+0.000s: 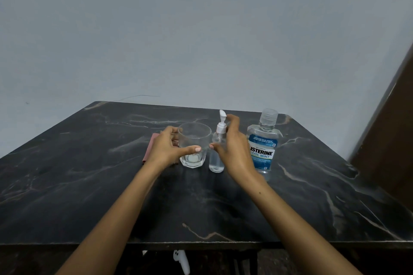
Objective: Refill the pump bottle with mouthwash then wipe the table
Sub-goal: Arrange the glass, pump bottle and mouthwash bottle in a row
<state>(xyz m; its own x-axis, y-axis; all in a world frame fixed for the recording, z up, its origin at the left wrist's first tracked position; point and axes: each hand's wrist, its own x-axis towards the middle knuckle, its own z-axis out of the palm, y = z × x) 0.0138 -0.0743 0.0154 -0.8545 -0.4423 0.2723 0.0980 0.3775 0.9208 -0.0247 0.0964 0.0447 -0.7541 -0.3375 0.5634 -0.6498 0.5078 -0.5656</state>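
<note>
A clear pump bottle (216, 163) with a white pump head stands mid-table and holds a little clear liquid. My right hand (234, 149) curls round it, thumb on its front and fingers up by the pump collar. Just to its left stands a clear drinking glass (194, 137). My left hand (165, 149) grips the glass, thumb across the front and fingers behind. A Listerine Cool Mint mouthwash bottle (263, 152), capped and upright, stands right of my right hand. A folded pink cloth (151, 147) lies behind my left hand, mostly hidden.
The dark marble-patterned table (89, 185) stands against a pale wall. A brown wooden panel (393, 140) rises at the right. A small white object (182, 261) shows below the table's front edge.
</note>
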